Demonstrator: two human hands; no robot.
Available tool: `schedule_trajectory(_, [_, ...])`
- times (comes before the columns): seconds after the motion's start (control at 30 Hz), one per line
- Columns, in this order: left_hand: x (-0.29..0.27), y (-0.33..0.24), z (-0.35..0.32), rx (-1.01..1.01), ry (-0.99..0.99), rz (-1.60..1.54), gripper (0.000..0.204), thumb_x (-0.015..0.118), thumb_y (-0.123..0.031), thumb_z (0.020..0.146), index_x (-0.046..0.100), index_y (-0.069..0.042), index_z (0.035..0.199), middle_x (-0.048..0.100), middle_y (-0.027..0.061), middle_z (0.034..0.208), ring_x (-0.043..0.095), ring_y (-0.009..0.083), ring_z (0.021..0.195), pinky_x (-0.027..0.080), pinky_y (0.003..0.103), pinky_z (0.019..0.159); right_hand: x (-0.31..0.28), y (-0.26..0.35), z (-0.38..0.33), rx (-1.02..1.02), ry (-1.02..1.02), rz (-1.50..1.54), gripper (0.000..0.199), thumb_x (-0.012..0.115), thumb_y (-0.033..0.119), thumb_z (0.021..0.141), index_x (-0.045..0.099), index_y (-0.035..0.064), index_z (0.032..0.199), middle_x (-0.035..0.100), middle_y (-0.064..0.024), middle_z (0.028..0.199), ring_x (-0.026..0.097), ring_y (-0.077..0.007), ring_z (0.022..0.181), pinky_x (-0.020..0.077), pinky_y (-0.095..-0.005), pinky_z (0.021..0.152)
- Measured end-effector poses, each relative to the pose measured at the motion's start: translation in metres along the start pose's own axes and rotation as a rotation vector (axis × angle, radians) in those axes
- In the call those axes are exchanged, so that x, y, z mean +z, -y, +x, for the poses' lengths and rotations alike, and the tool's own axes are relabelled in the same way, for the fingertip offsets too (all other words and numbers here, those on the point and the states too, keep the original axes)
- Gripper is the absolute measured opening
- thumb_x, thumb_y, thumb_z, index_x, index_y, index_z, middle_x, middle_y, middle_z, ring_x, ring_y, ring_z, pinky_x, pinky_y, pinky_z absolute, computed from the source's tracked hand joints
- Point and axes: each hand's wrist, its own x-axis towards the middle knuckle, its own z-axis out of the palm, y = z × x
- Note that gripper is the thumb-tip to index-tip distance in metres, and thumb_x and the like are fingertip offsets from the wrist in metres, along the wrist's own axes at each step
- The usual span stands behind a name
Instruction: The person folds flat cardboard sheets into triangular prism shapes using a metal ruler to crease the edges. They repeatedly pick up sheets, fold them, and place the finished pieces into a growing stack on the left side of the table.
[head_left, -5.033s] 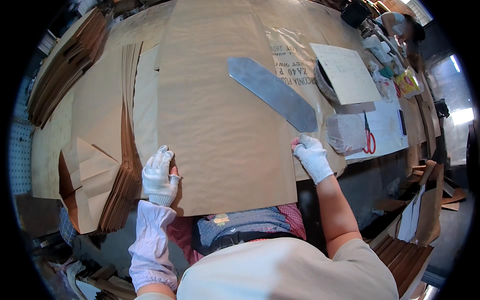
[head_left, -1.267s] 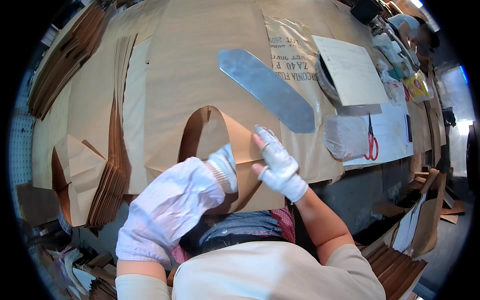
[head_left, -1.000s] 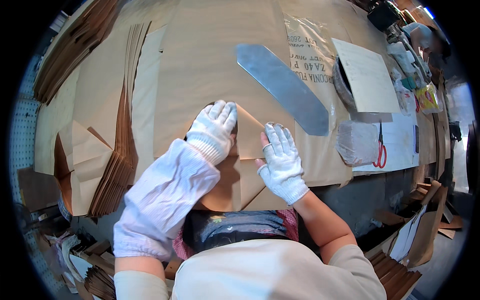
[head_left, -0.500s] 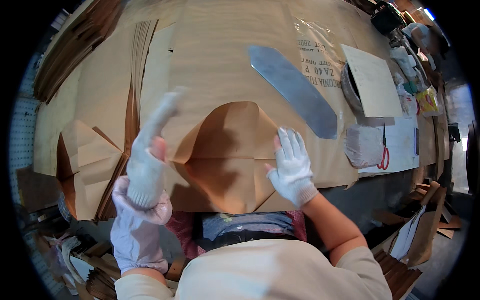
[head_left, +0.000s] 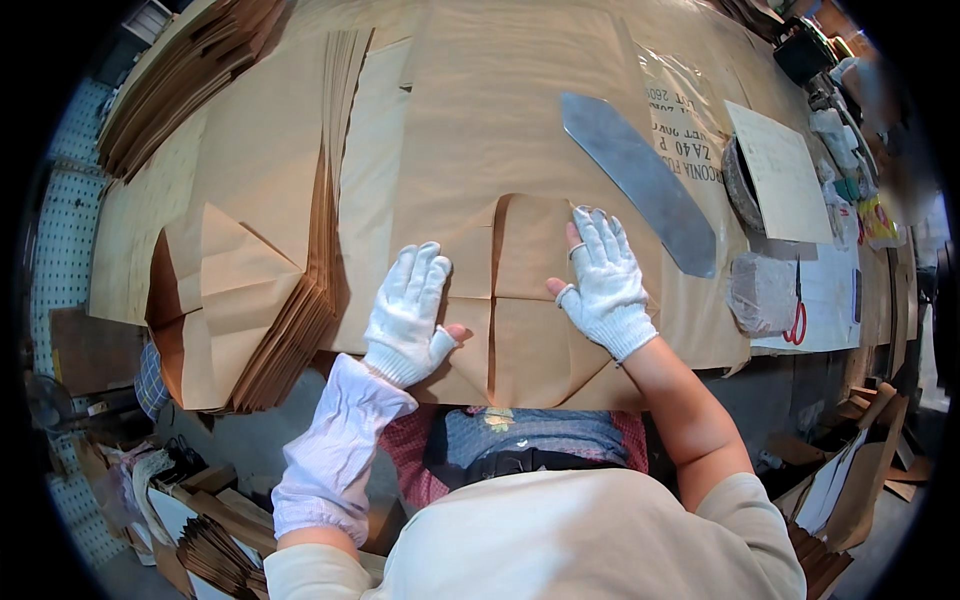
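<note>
Head view: left hand (head_left: 408, 312) in white glove w/ long white sleeve lies flat, fingers spread, pressing the left flap of a folded brown paper sheet (head_left: 520, 300) at the near edge of the workbench (head_left: 470, 90); grips nothing. Right hand (head_left: 604, 280), also white-gloved, flat & open on the right flap, fingers apart, thumb near the centre seam. The sheet sits betw. both hands, flaps folded in to meet at a vertical line, w/ a cross crease & angled corners at the bottom edge. It lies on a bigger brown sheet covering the bench. Just right of the right hand, a long grey metal blade (head_left: 640, 180) lies diagonal, not touching the glove. Beyond it a clear plastic wrapper w/ dark print (head_left: 680, 110), then a pale rectangular card (head_left: 780, 170) resting over a round dark container (head_left: 738, 185). Red-handled scissors (head_left: 797, 318) lie on white paper near the right bench edge, beside a crumpled whitish bag (head_left: 760, 290). Left of the left hand, a fanned stack of folded brown bags (head_left: 260, 300); more brown stacks (head_left: 170, 100) at far left. Nothing lies over the hands or the sheet.
</note>
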Motion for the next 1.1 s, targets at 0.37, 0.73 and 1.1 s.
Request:
schedule_trajectory(0.37, [0.001, -0.031, 0.015, -0.141, 0.123, 0.214, 0.099, 0.084, -0.05, 0.067, 0.048, -0.003, 0.146, 0.04, 0.0262, 0.155, 0.034, 0.0503, 0.144, 0.03, 0.058, 0.119, -0.016, -0.079, 0.0, 0.558, -0.247, 0.608, 0.072, 0.075, 0.033, 0.087, 0.053, -0.0061, 0.143, 0.05, -0.0251, 0.15, 0.044, -0.0389, 0.144, 0.0368, -0.0444, 0.118])
schedule_trajectory(0.73, [0.015, -0.027, 0.085, 0.061, 0.004, 0.007, 0.09, 0.083, -0.052, 0.068, 0.054, 0.001, 0.136, 0.049, 0.0278, 0.143, 0.043, 0.0479, 0.136, 0.037, 0.057, 0.114, -0.069, -0.096, 0.012, 0.559, -0.321, 0.242, 0.02, 0.07, 0.016, 0.089, 0.069, 0.0036, 0.105, 0.073, -0.0125, 0.09, 0.071, -0.0251, 0.082, 0.0549, -0.0391, 0.073])
schedule_trajectory(1.1, [-0.049, -0.032, -0.021, -0.264, -0.027, 0.074, 0.08, 0.083, -0.036, 0.065, 0.058, 0.006, 0.128, 0.056, 0.0245, 0.136, 0.049, 0.0447, 0.132, 0.042, 0.052, 0.112, -0.034, -0.008, -0.007, 0.294, 0.045, 0.388, 0.011, 0.074, 0.014, 0.083, 0.068, 0.0053, 0.086, 0.073, -0.0121, 0.088, 0.071, -0.0327, 0.083, 0.056, -0.0408, 0.075])
